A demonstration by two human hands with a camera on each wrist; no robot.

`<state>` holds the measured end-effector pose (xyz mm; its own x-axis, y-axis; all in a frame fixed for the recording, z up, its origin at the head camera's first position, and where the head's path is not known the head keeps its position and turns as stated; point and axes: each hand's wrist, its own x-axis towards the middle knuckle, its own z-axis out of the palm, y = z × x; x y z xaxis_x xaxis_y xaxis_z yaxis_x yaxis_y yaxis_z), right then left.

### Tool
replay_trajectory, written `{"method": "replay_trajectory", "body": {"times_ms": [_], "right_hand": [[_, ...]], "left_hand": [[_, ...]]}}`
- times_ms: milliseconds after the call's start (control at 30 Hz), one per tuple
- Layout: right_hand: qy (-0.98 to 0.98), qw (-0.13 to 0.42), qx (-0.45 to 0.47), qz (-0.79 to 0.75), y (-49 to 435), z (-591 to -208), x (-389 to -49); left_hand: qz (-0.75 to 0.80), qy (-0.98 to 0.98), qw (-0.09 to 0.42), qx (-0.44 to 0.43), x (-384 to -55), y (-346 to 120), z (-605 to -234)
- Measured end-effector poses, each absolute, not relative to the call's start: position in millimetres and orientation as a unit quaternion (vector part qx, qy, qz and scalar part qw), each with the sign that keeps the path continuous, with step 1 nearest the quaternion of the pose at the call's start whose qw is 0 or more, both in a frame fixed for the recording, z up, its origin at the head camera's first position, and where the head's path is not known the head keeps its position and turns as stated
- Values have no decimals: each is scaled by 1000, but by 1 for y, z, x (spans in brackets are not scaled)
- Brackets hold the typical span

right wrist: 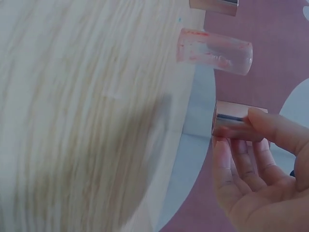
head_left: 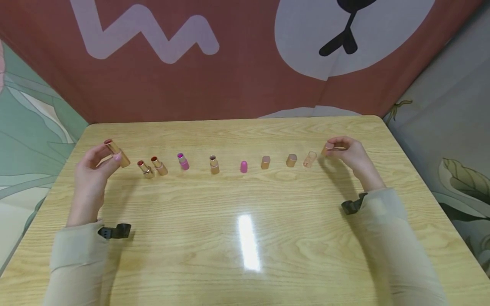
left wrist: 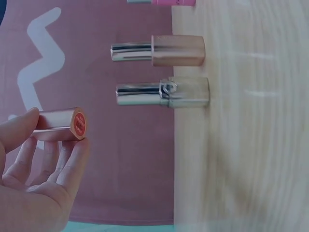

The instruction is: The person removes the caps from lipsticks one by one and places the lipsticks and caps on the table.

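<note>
At the left end of the row, my left hand (head_left: 92, 172) pinches an uncapped rose-gold lipstick (head_left: 117, 153), tilted and raised off the table. In the left wrist view a red round label marks the base of that lipstick (left wrist: 60, 124). My right hand (head_left: 350, 155), at the row's right end, holds a rose-gold lipstick cap (right wrist: 239, 121) between thumb and fingers, above the table. Nearest the left hand stand a clear-based lipstick (head_left: 145, 169) and a rose-gold lipstick (head_left: 159, 165). A clear cap (head_left: 309, 159) with reddish smears stands beside the right hand.
Along the wooden table (head_left: 191, 229) stand a pink lipstick (head_left: 183, 161), another gold lipstick (head_left: 214, 165), a pink cap (head_left: 243, 166) and two rose-gold caps, one left (head_left: 266, 162) and one right (head_left: 292, 160). A reddish printed cloth (head_left: 237, 85) hangs behind the table's back edge.
</note>
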<state>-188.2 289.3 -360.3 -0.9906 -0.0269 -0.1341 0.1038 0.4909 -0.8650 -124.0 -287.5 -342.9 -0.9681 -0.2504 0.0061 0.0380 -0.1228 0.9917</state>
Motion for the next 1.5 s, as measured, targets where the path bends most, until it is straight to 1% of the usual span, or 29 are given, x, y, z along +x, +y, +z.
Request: {"method": "replay_trajectory", "body": {"times_ms": [300, 667, 1133, 1500], "right_hand": [[870, 82, 30, -486, 294, -366, -192], [872, 97, 30, -479, 297, -368, -190], [869, 98, 33, -484, 301, -370, -188], [871, 103, 42, -478, 304, -372, -189]], "left_hand": [[-737, -660, 102, 103, -123, -298, -351], [-710, -687, 76, 131, -121, -311, -359], [-716, -687, 66, 104, -122, -317, -369], [-705, -704, 39, 78, -122, -319, -377]]}}
